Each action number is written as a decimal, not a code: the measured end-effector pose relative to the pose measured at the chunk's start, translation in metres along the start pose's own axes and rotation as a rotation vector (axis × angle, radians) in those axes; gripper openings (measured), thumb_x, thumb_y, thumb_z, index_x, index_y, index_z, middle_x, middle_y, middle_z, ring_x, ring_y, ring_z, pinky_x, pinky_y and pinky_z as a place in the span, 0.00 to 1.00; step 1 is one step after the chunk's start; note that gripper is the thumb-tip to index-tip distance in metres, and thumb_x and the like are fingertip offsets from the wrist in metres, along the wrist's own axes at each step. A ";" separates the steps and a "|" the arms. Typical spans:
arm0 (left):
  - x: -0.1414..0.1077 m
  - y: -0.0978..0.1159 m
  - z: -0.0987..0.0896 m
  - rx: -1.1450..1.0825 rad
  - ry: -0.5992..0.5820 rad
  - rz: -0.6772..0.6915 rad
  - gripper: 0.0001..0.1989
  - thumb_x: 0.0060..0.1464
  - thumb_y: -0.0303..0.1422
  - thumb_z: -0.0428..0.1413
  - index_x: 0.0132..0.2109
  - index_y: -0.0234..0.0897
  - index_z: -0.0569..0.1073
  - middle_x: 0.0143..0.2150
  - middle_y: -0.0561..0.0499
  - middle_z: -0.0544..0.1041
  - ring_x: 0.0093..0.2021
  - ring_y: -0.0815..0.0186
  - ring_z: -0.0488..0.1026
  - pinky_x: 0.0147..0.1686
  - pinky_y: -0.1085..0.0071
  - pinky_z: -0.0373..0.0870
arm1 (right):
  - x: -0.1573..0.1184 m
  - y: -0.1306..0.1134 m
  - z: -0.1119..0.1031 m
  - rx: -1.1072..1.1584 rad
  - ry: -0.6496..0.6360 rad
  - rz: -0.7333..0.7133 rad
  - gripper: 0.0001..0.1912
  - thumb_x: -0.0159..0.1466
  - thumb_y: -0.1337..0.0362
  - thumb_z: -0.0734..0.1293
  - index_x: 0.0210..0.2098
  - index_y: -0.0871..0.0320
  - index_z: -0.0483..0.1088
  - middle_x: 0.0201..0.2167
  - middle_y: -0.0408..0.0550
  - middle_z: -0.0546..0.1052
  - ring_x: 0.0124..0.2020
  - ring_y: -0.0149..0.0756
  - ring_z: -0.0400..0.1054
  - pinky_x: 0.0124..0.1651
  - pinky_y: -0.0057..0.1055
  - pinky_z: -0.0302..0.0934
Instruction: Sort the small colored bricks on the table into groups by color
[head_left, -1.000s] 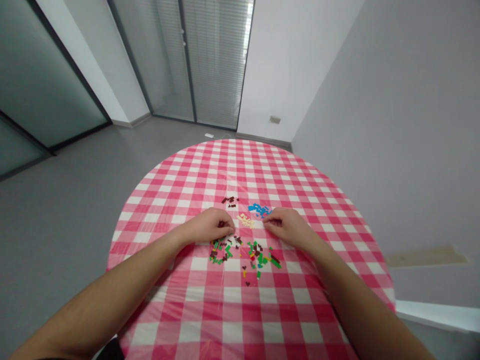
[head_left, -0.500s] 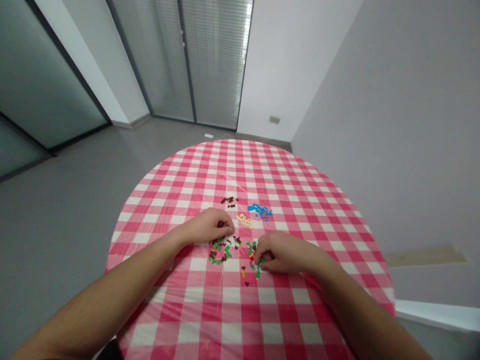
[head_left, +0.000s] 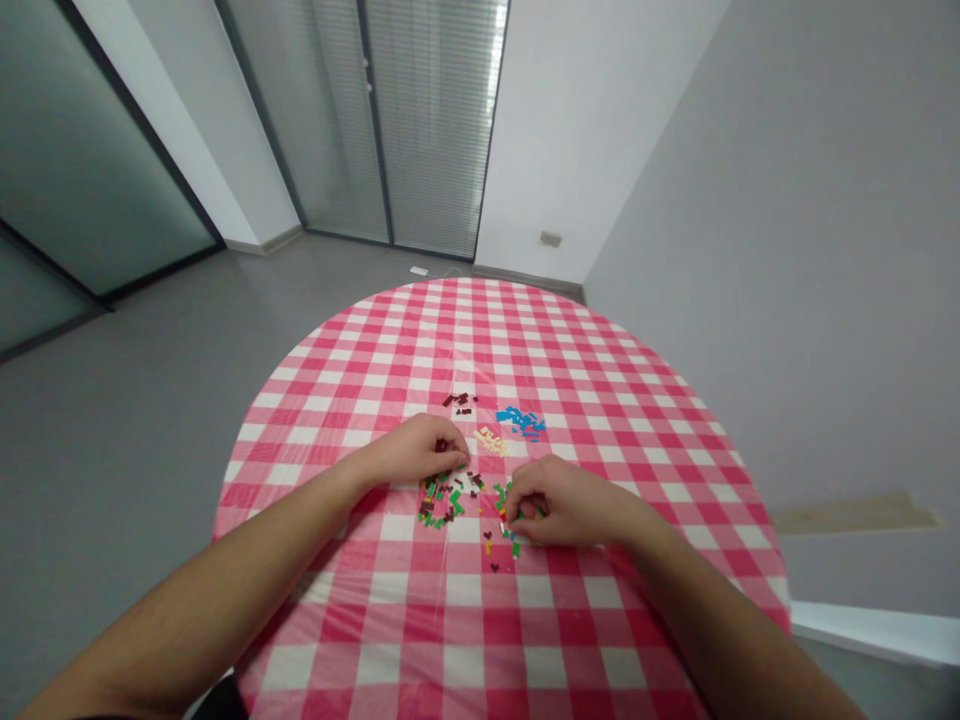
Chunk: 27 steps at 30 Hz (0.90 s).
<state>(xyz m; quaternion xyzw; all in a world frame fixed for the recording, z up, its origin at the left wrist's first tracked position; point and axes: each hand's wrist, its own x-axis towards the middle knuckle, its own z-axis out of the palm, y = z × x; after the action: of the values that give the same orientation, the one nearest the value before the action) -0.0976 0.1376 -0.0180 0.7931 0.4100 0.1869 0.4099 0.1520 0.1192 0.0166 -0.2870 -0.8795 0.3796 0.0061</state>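
Note:
My left hand (head_left: pixel 420 448) rests at the upper left of a mixed pile of small green and brown pieces (head_left: pixel 439 508), its fingers curled; whether a piece sits between the fingertips is too small to tell. My right hand (head_left: pixel 555 502) bends over a second mixed cluster of green, red and yellow pieces (head_left: pixel 501 495), thumb and forefinger drawn together, with anything between them too small to make out. Beyond the hands lie cream pieces (head_left: pixel 491 441), blue pieces (head_left: pixel 522 422) and dark brown pieces (head_left: pixel 460 402).
The round table (head_left: pixel 360 345) wears a red and white checked cloth. A few loose dark and yellow bits (head_left: pixel 488 545) lie nearer me. Past the table are glass partitions (head_left: pixel 427 130), a pale wall and a small white object (head_left: pixel 419 271) on the floor.
My right hand has shifted slightly, its fingers a little further left. My left hand has hardly moved.

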 end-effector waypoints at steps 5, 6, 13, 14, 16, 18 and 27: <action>0.000 0.000 0.000 0.010 -0.011 -0.002 0.08 0.54 0.28 0.54 0.36 0.34 0.79 0.32 0.50 0.80 0.31 0.68 0.74 0.32 0.75 0.67 | -0.003 0.013 -0.001 0.362 0.080 0.043 0.08 0.56 0.66 0.68 0.35 0.60 0.76 0.27 0.45 0.77 0.24 0.27 0.69 0.29 0.24 0.64; 0.000 0.001 0.000 0.011 -0.010 -0.004 0.08 0.54 0.28 0.54 0.36 0.34 0.79 0.32 0.50 0.80 0.31 0.68 0.74 0.32 0.75 0.67 | -0.004 0.015 -0.001 0.430 0.079 0.058 0.08 0.57 0.65 0.68 0.35 0.60 0.76 0.26 0.44 0.77 0.23 0.27 0.69 0.28 0.24 0.64; 0.000 0.001 0.000 0.014 -0.002 -0.015 0.08 0.54 0.29 0.55 0.36 0.34 0.79 0.33 0.49 0.80 0.33 0.67 0.75 0.32 0.75 0.67 | -0.007 0.022 0.000 0.817 0.118 0.088 0.15 0.54 0.58 0.74 0.35 0.62 0.74 0.26 0.48 0.79 0.25 0.30 0.74 0.28 0.25 0.69; 0.000 0.001 0.000 0.015 -0.002 -0.015 0.08 0.54 0.29 0.55 0.36 0.34 0.79 0.33 0.49 0.80 0.32 0.67 0.75 0.32 0.75 0.67 | -0.007 0.022 0.000 0.862 0.126 0.094 0.15 0.54 0.59 0.74 0.36 0.62 0.74 0.27 0.48 0.79 0.25 0.30 0.74 0.29 0.26 0.69; 0.000 0.000 0.000 0.014 -0.006 -0.014 0.08 0.54 0.29 0.54 0.36 0.33 0.79 0.33 0.49 0.80 0.32 0.67 0.75 0.32 0.75 0.67 | -0.007 0.023 0.000 0.926 0.133 0.099 0.16 0.53 0.59 0.75 0.37 0.62 0.73 0.27 0.48 0.80 0.25 0.30 0.74 0.29 0.26 0.70; 0.000 -0.001 0.000 0.012 -0.008 -0.011 0.08 0.53 0.29 0.54 0.37 0.33 0.79 0.33 0.49 0.80 0.31 0.67 0.75 0.32 0.75 0.67 | -0.006 0.024 -0.001 0.960 0.133 0.093 0.17 0.53 0.60 0.75 0.38 0.62 0.73 0.28 0.49 0.80 0.25 0.31 0.75 0.29 0.26 0.70; 0.000 0.000 0.000 0.007 -0.012 -0.010 0.09 0.54 0.29 0.54 0.36 0.34 0.79 0.33 0.49 0.80 0.32 0.67 0.75 0.32 0.74 0.67 | -0.006 0.011 -0.006 0.421 -0.013 0.147 0.08 0.56 0.67 0.68 0.35 0.60 0.77 0.22 0.43 0.77 0.21 0.28 0.69 0.24 0.23 0.62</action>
<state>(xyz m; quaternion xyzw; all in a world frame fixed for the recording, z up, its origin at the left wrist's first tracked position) -0.0977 0.1380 -0.0178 0.7935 0.4121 0.1788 0.4105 0.1639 0.1260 0.0145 -0.3404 -0.7576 0.5559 0.0324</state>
